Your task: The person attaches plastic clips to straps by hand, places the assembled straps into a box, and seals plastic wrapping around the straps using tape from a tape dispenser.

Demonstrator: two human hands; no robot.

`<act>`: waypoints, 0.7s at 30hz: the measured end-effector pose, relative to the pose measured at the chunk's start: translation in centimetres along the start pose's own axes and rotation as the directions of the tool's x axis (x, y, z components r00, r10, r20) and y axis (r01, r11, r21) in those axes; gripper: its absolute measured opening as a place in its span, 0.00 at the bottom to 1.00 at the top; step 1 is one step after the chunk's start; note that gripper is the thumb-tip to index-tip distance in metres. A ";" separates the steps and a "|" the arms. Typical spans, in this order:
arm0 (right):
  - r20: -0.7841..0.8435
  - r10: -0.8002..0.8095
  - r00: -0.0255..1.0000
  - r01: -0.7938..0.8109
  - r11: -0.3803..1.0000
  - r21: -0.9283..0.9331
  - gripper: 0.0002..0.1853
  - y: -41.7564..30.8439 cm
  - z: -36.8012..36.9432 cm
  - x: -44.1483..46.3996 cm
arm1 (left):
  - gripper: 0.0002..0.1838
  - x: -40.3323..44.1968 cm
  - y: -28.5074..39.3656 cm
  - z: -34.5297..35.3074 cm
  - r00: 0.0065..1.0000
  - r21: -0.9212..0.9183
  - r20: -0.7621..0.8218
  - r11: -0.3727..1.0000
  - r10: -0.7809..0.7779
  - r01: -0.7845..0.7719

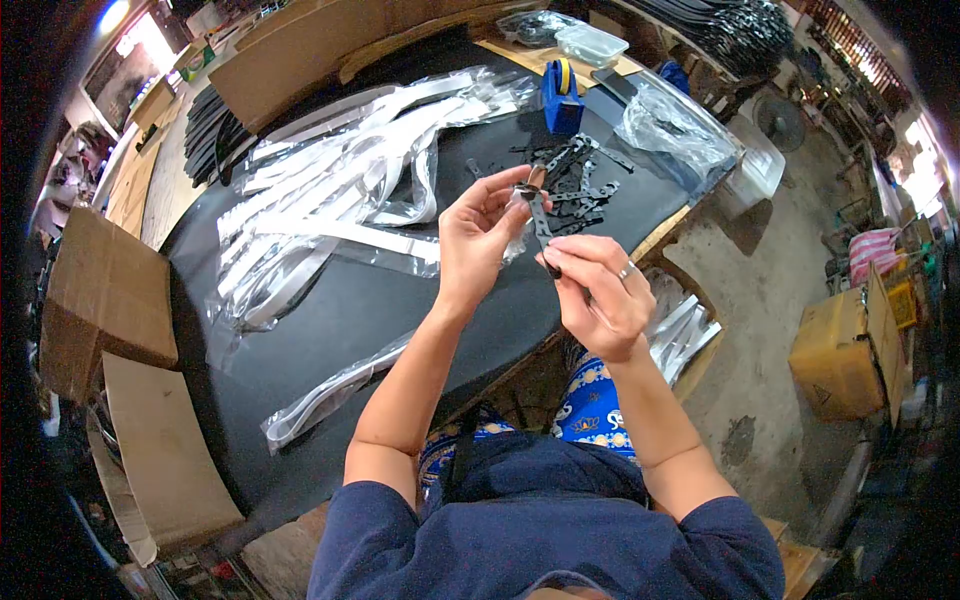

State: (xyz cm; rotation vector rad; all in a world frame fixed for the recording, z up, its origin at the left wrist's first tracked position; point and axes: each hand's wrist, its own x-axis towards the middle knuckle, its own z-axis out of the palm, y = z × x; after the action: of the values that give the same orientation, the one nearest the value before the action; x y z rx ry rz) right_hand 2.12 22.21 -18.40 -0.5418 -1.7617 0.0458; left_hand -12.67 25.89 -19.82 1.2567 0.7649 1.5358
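A small dark part with holes along it (543, 222) is held up between my two hands. My left hand (484, 232) pinches its upper end, where a brownish piece (537, 178) shows. The fingers of my right hand (602, 290), one wearing a ring, are closed on its lower end. Just behind my hands, a pile of similar dark parts (597, 190) lies on the black tabletop (215, 400). To the left are many white strips in clear plastic (330, 180), and one more wrapped strip (335, 392) lies nearer the front.
A blue tape dispenser (563, 105) stands behind the pile, with clear plastic bags (670, 140) to its right. Cardboard boxes (105, 290) line the left edge. More white strips (680, 340) sit beside my right forearm. A yellowish box (840, 350) stands on the floor.
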 end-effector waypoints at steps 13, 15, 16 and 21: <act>-0.071 -0.040 0.997 0.033 0.995 -0.096 0.12 1.9 0.8 0.4 | 0.14 -0.8 0.2 0.6 0.997 0.024 0.070 0.999 0.026 -0.028; -0.082 -0.028 0.996 0.020 0.995 -0.095 0.13 2.1 0.7 0.3 | 0.13 -0.9 0.5 0.7 0.996 0.072 0.085 0.997 0.035 -0.041; -0.082 -0.028 0.996 0.020 0.995 -0.095 0.13 2.1 0.7 0.3 | 0.14 -1.0 0.7 0.7 0.995 0.067 0.089 0.997 0.039 -0.045; -0.092 -0.015 0.996 0.005 0.994 -0.105 0.12 2.0 0.6 0.5 | 0.13 -1.1 0.6 0.8 0.995 0.104 0.081 0.993 0.051 -0.059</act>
State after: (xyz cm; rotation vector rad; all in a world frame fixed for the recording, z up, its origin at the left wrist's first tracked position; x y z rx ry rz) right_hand 2.15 24.33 -18.74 -0.6021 -1.6823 -0.0780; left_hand -12.06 24.55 -19.48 1.4192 0.7752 1.4969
